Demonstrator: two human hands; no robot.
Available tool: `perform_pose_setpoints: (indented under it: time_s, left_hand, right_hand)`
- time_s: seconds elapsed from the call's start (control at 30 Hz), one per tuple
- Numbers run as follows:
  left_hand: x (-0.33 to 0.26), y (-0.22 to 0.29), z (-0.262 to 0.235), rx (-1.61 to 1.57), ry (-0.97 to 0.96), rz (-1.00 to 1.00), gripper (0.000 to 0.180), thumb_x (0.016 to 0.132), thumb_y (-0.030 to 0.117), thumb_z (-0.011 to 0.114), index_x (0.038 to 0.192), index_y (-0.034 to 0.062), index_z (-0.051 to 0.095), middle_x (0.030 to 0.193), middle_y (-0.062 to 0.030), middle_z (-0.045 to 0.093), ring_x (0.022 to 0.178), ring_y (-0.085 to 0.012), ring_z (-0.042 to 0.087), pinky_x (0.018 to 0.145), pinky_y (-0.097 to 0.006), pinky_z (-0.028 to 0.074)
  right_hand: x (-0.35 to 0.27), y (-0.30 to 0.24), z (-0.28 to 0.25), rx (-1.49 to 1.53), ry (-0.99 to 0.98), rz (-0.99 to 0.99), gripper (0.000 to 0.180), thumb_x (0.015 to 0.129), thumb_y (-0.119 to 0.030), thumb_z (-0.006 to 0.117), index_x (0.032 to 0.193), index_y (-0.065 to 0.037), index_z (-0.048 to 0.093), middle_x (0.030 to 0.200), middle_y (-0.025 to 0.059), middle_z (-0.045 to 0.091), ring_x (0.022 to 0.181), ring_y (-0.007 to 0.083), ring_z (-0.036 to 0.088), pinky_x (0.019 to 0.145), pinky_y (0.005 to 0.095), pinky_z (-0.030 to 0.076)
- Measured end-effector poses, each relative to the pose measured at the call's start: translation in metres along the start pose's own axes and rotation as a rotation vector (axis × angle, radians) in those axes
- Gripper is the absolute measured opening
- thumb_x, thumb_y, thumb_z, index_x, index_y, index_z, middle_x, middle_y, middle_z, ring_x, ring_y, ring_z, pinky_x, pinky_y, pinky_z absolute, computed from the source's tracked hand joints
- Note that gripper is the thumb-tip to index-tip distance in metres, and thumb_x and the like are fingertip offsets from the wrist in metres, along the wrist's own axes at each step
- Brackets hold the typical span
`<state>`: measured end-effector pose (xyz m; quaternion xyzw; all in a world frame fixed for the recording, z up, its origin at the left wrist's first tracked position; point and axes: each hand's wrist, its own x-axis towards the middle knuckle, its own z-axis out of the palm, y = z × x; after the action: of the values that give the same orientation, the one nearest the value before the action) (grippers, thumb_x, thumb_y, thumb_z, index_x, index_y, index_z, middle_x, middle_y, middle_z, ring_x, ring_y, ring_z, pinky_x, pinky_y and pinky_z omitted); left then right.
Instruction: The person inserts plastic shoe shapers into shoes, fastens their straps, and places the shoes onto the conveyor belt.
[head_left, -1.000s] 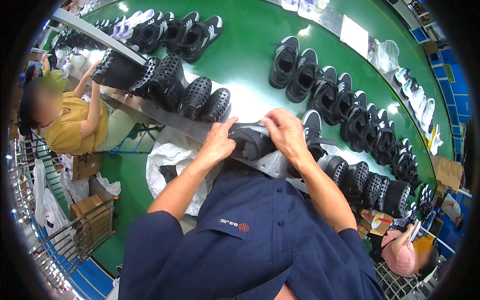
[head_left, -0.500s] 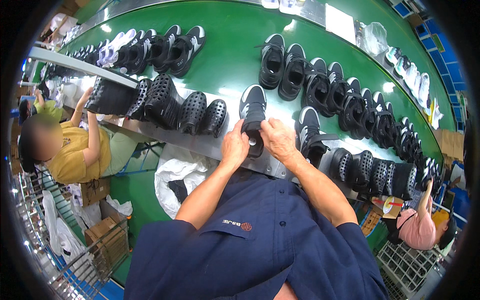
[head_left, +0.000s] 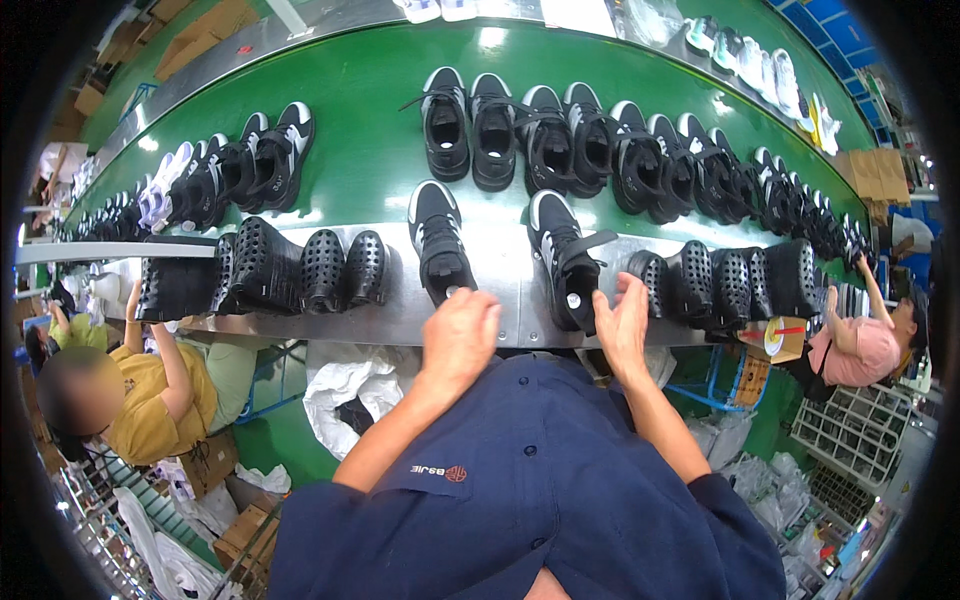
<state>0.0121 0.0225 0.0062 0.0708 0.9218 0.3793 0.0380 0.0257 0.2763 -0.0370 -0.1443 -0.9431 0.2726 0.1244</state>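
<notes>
Two black sneakers with grey toes rest on the metal edge of the bench, toes pointing away from me. At the heel of the left sneaker (head_left: 436,232) is my left hand (head_left: 458,338), its fingers loosely bent and nothing visible in them. It overlaps the heel, so I cannot tell whether it touches. My right hand (head_left: 622,325) is beside the heel of the right sneaker (head_left: 562,245), thumb and fingers apart and holding nothing. That sneaker's strap (head_left: 592,243) sticks out to the right. A pale round spot shows inside its opening.
Black perforated shoe forms (head_left: 322,268) stand on the metal edge to the left, more forms (head_left: 690,278) to the right. Rows of sneakers (head_left: 548,140) line the green surface (head_left: 370,110) beyond. A co-worker in yellow (head_left: 165,395) is at left, another in pink (head_left: 850,340) at right.
Both hands have left the left sneaker's collar. My right hand has moved right to the other sneaker, my left hand back toward the heel. The whole view has shifted rightward.
</notes>
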Motion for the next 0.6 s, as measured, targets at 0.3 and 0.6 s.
perform_pose_setpoints:
  time_s: [0.3,0.6]
  left_hand:
    - [0.05,0.015,0.092,0.129,0.18,0.212,0.02,0.083,0.015,0.075,0.1,0.0085,0.066,0.088,-0.0105,0.061,0.083,-0.0304,0.064,0.069,-0.04,0.053]
    - [0.052,0.02,0.093,0.227,0.255,0.374,0.016,0.078,0.009,0.075,0.092,0.0078,0.068,0.084,-0.0091,0.06,0.083,-0.0297,0.062,0.072,-0.041,0.05]
  right_hand:
    - [-0.008,-0.014,0.031,0.277,-0.619,0.4,0.044,0.093,-0.033,0.063,0.088,0.011,0.061,0.075,0.0251,0.069,0.07,0.0361,0.071,0.064,0.0439,0.057]
    - [-0.014,-0.007,0.045,0.62,-0.777,0.663,0.056,0.1,-0.033,0.045,0.077,0.015,0.065,0.067,0.0223,0.068,0.054,0.0285,0.069,0.05,0.0372,0.058]
